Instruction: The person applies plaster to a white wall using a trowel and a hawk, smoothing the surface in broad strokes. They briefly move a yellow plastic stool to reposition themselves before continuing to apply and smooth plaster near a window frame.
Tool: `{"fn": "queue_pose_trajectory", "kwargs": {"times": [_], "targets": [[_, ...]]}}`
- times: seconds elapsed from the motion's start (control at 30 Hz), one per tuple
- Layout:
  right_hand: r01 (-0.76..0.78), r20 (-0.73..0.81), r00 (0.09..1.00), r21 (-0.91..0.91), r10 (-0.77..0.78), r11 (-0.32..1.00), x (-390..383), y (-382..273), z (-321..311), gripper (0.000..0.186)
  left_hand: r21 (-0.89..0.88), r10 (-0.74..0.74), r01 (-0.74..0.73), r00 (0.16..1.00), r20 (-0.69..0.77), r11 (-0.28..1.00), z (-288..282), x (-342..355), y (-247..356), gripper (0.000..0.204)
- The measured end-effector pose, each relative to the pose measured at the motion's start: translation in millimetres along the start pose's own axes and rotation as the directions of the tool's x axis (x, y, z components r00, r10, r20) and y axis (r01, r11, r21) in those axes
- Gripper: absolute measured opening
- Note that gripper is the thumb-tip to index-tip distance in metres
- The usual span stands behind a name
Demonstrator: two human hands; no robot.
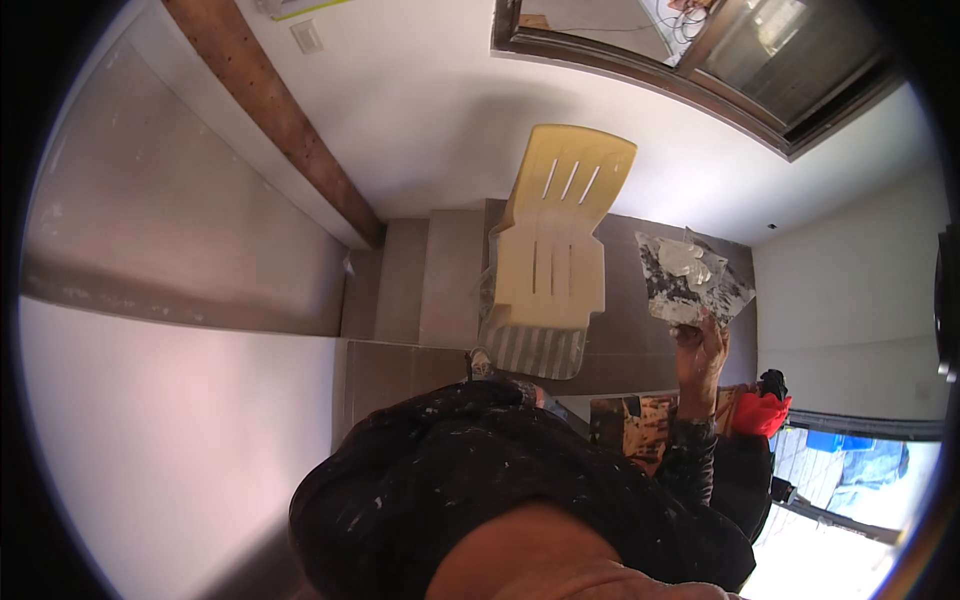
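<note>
On the right, my right hand [703, 352] is closed at the near edge of a plasterer's hawk [660, 298], a flat board smeared with dark and pale patches. A lump of whitish wet plaster [684, 262] lies on top of it. The fingers under the board are partly hidden. Nowhere in the picture does my left hand show. Left of the hawk, apart from it, stands a cream plastic chair [552, 265] with slots in its back and seat.
A striped cloth [540, 349] lies at the chair's near end. Beyond is a white wall [440, 120] with a dark-framed window [640, 70]. A wooden beam [275, 110] slants on the left, beside a pale ledge [200, 325]. Near my right arm is a red cloth [762, 412].
</note>
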State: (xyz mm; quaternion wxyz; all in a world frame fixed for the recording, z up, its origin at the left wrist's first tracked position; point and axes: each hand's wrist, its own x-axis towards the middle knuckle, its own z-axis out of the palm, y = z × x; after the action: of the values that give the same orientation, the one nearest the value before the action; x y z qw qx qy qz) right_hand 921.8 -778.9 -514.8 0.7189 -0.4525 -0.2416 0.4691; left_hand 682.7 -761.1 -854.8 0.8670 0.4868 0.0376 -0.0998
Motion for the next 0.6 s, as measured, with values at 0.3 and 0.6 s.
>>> {"fn": "queue_pose_trajectory", "kwargs": {"times": [0.3, 0.6], "targets": [[0.150, -0.093, 0.983, -0.092, -0.159, 0.984, 35.6, 42.5, 37.9, 0.023, -0.190, 0.175, -0.166, 0.984, 0.031, 0.968, -37.8, -54.1, -23.9, 0.050], [0.234, -0.033, 0.971, -0.085, -0.238, 0.968, 48.5, 60.8, 36.4, 0.028, 0.093, 0.042, 0.013, 0.823, -0.566, 0.996, -120.1, -179.8, 5.5, 0.045]]}}
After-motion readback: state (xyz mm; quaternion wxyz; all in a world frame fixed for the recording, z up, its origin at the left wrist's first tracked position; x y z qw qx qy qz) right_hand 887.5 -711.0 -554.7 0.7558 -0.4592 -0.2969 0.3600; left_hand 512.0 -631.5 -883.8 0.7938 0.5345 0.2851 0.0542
